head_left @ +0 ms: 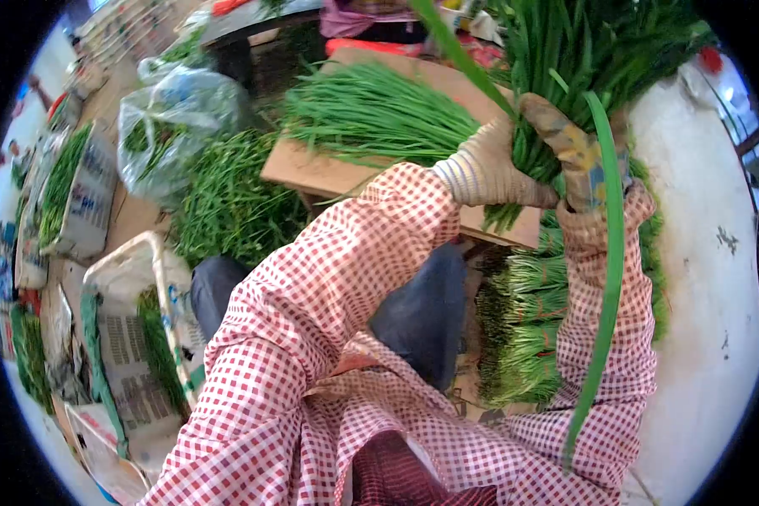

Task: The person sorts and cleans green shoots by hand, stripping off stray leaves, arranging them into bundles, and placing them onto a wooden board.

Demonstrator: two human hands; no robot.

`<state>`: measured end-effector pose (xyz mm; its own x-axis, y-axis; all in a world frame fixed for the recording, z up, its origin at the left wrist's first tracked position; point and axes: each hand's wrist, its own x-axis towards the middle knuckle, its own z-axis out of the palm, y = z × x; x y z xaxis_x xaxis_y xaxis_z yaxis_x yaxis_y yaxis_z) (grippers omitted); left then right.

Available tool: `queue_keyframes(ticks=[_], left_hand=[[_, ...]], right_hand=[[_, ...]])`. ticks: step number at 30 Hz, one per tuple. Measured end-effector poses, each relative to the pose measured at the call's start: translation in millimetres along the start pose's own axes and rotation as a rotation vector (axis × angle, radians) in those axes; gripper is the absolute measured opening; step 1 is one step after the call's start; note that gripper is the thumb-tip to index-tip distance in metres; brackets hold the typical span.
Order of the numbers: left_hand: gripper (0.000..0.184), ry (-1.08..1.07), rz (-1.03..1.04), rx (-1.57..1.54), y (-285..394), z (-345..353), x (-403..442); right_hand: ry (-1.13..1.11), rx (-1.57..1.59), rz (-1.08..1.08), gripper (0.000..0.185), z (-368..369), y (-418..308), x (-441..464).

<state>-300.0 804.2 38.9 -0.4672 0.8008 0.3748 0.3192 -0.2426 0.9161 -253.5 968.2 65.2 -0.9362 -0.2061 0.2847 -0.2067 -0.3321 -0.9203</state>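
Both my hands wear work gloves and are closed around one thick bunch of garlic chives (599,55), whose long leaves fan out at the upper right. My left hand (499,164) wraps the lower stems from the left. My right hand (569,152), in a stained glove, grips the same stems from the right. Cut stem ends (503,216) poke out below the hands. A single long leaf (613,211) droops over my right wrist and sleeve. Just left of my left hand, a loose pile of chives (375,114) lies on a small wooden table (312,169).
Tied bundles of chives (531,320) are stacked below my right arm. Left of my knees are a heap of greens (228,198), a plastic bag (181,110) and a white crate (118,354). Another crate (88,207) stands farther left. A white wall-like surface (700,253) runs along the right.
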Motion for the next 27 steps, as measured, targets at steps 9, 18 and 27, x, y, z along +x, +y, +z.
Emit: queue_keyframes(ticks=[9, 18, 27], left_hand=[[0.072, -0.083, -0.168, 0.283, -112, 55, 68], [0.038, 0.434, -0.211, -0.948, -79, -30, -29], [0.035, 0.836, 0.180, -0.869, -31, -101, -133]], right_hand=[[0.566, -0.643, 0.116, 0.053, -46, 28, -39], [0.231, -1.260, -0.038, 0.041, 41, 39, 22], [0.258, -0.960, -0.081, 0.047, 87, 55, -48]])
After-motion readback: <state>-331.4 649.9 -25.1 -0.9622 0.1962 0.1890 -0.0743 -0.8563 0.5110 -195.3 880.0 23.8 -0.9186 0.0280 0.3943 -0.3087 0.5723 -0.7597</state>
